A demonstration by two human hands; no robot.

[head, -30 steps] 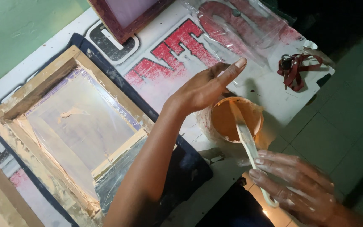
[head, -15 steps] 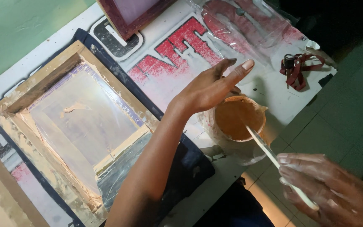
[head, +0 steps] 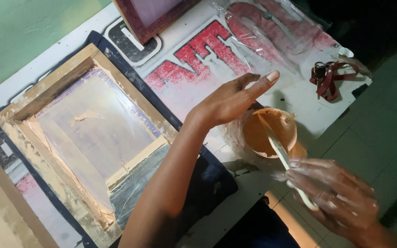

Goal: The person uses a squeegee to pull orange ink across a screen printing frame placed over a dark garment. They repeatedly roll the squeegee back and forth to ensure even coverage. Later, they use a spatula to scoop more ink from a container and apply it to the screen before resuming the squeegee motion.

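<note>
- The right hand (head: 334, 197) is nearer the cup (head: 271, 133) than half a second ago.
- The stick (head: 283, 158) tilts steeper, its tip deeper in the orange paint.

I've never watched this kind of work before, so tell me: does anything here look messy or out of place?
Yes. The wooden frame is smeared with pale dried paste along its inner edges, and the tub of orange paste sits close to the table's edge, with paste coating the right hand.

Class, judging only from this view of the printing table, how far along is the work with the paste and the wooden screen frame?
Done: the wooden screen frame lies flat, its mesh already smeared with pale paste. In hand: the right hand holds a flat stick dipped in the tub of orange-tan paste, while the left hand hovers open above the tub. Left: the tub looks well filled; no fresh orange-tan paste shows on the mesh.
</note>
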